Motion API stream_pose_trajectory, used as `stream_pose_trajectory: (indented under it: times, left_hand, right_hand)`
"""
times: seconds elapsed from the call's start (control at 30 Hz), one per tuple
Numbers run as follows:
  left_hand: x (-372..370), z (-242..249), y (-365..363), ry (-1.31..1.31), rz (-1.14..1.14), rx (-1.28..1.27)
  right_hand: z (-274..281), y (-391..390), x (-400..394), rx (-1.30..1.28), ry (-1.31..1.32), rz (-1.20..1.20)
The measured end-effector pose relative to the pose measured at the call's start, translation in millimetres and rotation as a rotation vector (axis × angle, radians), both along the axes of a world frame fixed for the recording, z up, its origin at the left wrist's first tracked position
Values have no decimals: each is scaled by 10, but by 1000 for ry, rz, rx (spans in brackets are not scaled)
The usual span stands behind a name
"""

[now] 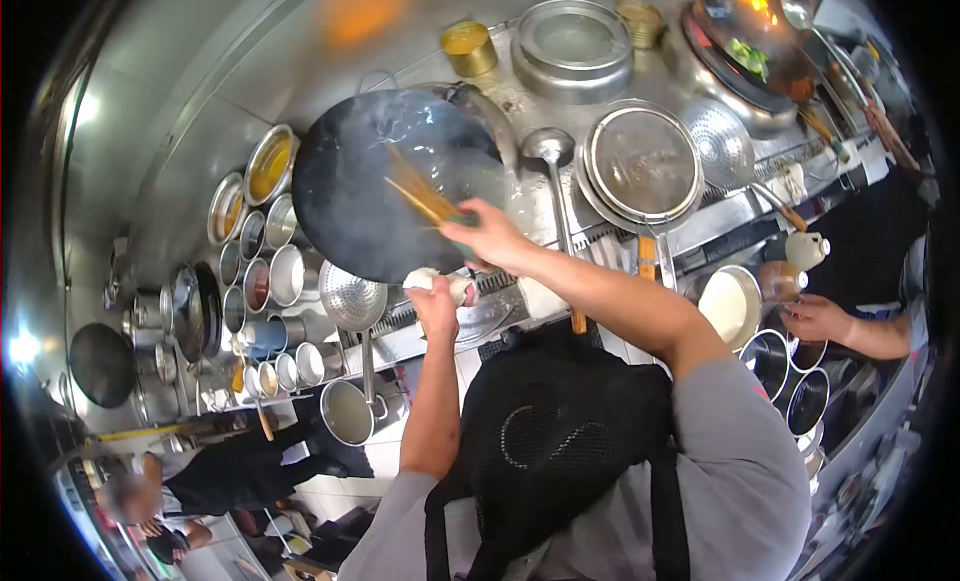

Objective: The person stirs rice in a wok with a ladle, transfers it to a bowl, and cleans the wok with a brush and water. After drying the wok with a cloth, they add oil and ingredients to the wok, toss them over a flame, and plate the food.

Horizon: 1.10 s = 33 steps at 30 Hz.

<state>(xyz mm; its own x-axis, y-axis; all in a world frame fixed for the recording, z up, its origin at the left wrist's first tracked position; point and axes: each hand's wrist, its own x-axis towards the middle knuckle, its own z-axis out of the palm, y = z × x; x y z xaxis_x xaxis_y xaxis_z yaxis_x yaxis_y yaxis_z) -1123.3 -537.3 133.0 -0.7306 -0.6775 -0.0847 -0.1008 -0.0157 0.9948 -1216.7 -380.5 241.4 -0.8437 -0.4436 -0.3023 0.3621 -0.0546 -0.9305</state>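
A large dark wok [335,196] sits tilted on the range, with steam and some water inside. My right hand [492,236] is closed around a bamboo wok brush [422,195], its bristles over the inside of the wok. At the wok's near rim, my left hand [436,309] is closed on a folded white cloth [422,278]. The cloth lies against the rim; how the fingers grip the rim beneath it is hidden. Just below the wok, near my left hand, rests a perforated skimmer [352,299].
A ladle [549,149] and a round strainer [643,161] lie to the right. Several seasoning containers [287,273] stand left of the wok. At the far right, flames rise by another wok [755,56], and a co-worker's hand [815,319] is near pots. Another person [215,471] stands lower left.
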Motion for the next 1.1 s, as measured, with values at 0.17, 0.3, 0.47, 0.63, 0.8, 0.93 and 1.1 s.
stream_pose_trajectory:
  times: [0.17, 0.3, 0.47, 0.63, 0.8, 0.93, 1.1]
  left_hand:
    - [50, 213, 199, -63, 10, -427]
    - [66, 351, 238, -93, -42, -688]
    - [-53, 229, 56, 62, -196, -1058]
    - [-180, 280, -30, 49, -219, -980]
    - [-166, 356, -260, 11, -186, -627]
    - [-211, 45, -453, 42, -160, -413]
    - [-491, -336, -914, -12, -174, 307]
  right_hand:
    - [238, -306, -530, -249, -164, 66]
    - [390, 5, -659, -408, -184, 36]
    - [543, 561, -693, -519, -226, 77]
    - [298, 243, -131, -116, 137, 38]
    - [-1144, 481, 57, 978, 528, 296]
    - [-715, 715, -1285, 1268, 842, 41]
    - [175, 380, -1421, 917, 905, -455]
